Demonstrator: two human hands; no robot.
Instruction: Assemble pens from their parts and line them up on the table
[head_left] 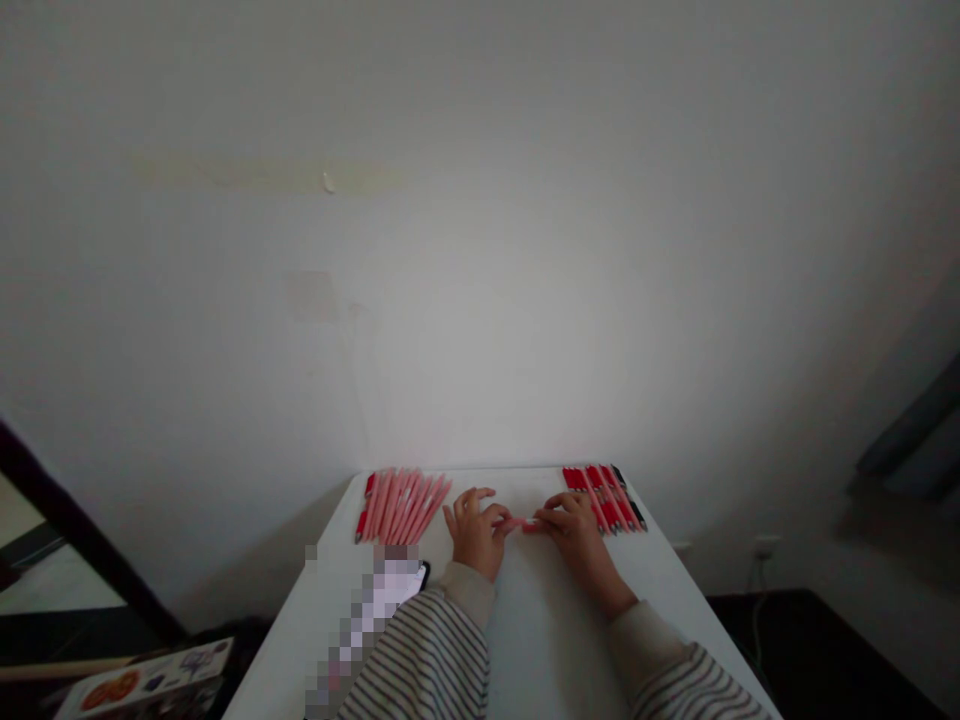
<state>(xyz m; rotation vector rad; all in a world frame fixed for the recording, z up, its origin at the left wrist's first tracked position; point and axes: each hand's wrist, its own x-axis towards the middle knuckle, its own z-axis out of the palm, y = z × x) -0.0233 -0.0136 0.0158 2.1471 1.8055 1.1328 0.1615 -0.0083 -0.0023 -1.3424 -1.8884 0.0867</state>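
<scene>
Between my two hands, just above the white table [536,625], is a small pink-and-red pen [526,526], lying roughly sideways. My left hand [474,535] pinches its left end between thumb and forefinger, the other fingers spread. On the red end, the fingers of my right hand [576,535] are closed. A fanned pile of slim pink pens [401,505] lies to the left of my left hand, with red pieces along its left edge. Beyond my right hand, red and pink pens [606,497] lie side by side, some with dark tips. My fingers partly hide the held pen.
A phone [424,575], largely blurred out, lies near my left forearm. The table's far edge meets a pale wall [495,250]. On the floor side at lower left is a printed box [150,685]. A wall socket [766,546] with a cable is at right.
</scene>
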